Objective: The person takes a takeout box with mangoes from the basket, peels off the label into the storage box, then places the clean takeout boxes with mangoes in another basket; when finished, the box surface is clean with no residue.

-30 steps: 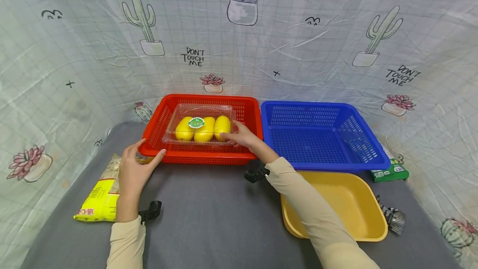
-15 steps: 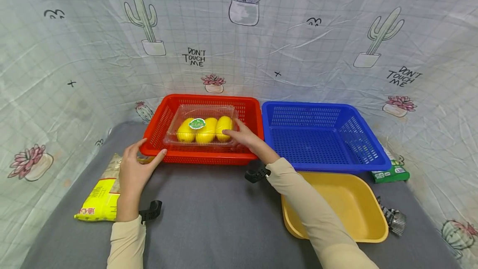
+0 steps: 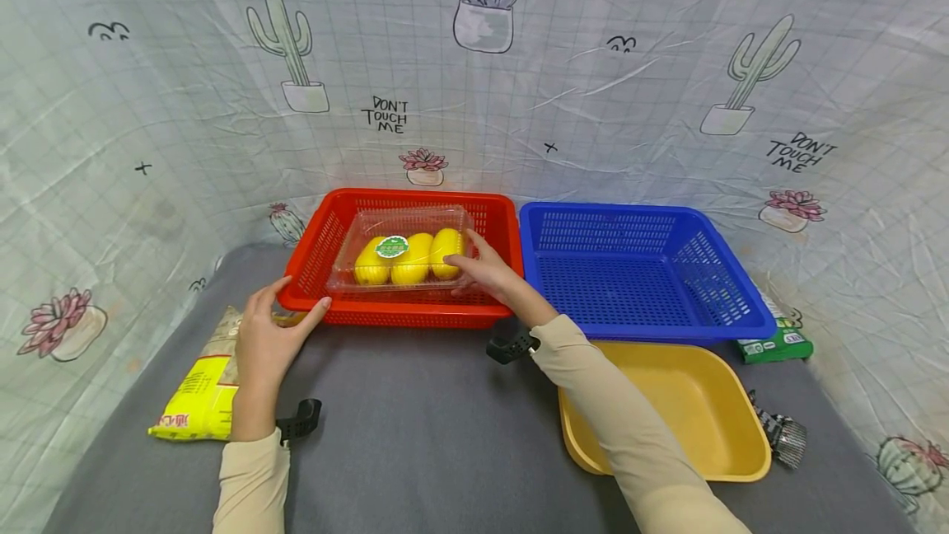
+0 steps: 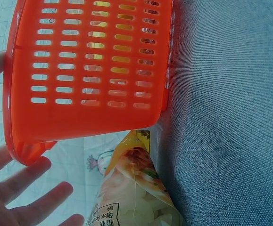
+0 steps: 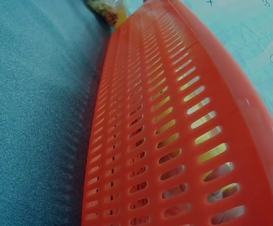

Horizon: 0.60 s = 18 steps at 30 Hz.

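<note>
A clear plastic clamshell box (image 3: 363, 225) with three yellow oval fruits (image 3: 411, 260) and a green round label lies inside the red basket (image 3: 415, 316). My right hand (image 3: 485, 272) holds the box's right end, thumb on the near side and fingers round the far edge. At the basket's near left corner is my left hand (image 3: 270, 332), thumb and fingers spread, touching the rim. The left wrist view has fingertips (image 4: 56, 190) stretched out past that corner. From the right wrist, the basket wall (image 5: 145, 117) hides most of the box.
A blue basket (image 3: 600, 295) stands right of the red one. In front of it is a yellow tub (image 3: 689, 402), partly under my right forearm. A yellow food bag (image 3: 200, 394) lies left. A green packet (image 3: 778, 344) and a dark, silvery object (image 3: 786, 439) lie far right.
The box has shifted slightly right within the red basket, and its right end sits a little higher with my right hand on it. The left hand stays at the corner.
</note>
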Motion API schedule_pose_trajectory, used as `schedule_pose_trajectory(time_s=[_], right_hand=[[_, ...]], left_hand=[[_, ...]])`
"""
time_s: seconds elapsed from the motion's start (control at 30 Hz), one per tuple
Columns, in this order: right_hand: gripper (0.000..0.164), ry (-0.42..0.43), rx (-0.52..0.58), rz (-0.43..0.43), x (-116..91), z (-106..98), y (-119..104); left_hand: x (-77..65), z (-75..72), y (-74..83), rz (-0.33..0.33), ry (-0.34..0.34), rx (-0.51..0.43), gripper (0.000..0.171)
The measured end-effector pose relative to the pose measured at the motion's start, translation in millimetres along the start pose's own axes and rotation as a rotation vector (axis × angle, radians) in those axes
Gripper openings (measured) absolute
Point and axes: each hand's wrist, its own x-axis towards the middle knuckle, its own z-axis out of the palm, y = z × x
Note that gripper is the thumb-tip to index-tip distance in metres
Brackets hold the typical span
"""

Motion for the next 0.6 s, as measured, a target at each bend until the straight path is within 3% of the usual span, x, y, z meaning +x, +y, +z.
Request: schedule_pose_trajectory(time_s=[0.6], right_hand=[[0.081, -0.008, 0.022, -0.014, -5.6, 0.5, -0.3]], left_hand=[[0.0, 0.0, 0.2, 0.003, 0.001, 0.001, 0.074]])
